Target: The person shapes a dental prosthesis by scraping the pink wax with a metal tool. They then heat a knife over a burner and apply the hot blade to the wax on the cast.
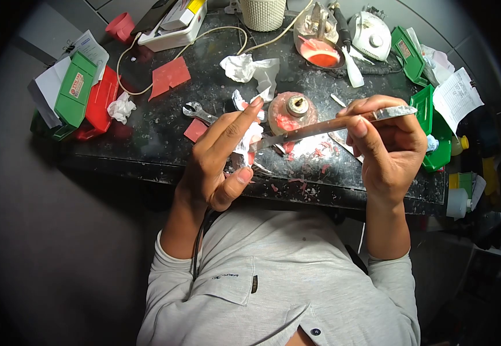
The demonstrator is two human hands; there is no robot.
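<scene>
My left hand (209, 151) is curled around a white, rough-looking piece with pink on it (242, 145), its thumb below and fingers above; part of the piece is hidden by the hand. In my right hand (393, 149) is a long wax knife (314, 130), held between thumb and fingers. Its blade points left, with the tip right at the white-and-pink piece. Just behind the knife stands a glass spirit lamp (292, 113) with a metal collar and dark wick. Pink wax shavings (323, 152) are scattered on the black table below the knife.
A wrench (199, 113) and a pink wax sheet (171, 76) lie to the left. Crumpled tissue (240, 68) sits behind the hands. Green boxes (75, 92) stand at the left, and another green box (442, 130) is right of my right hand. At the back is a respirator mask (370, 36).
</scene>
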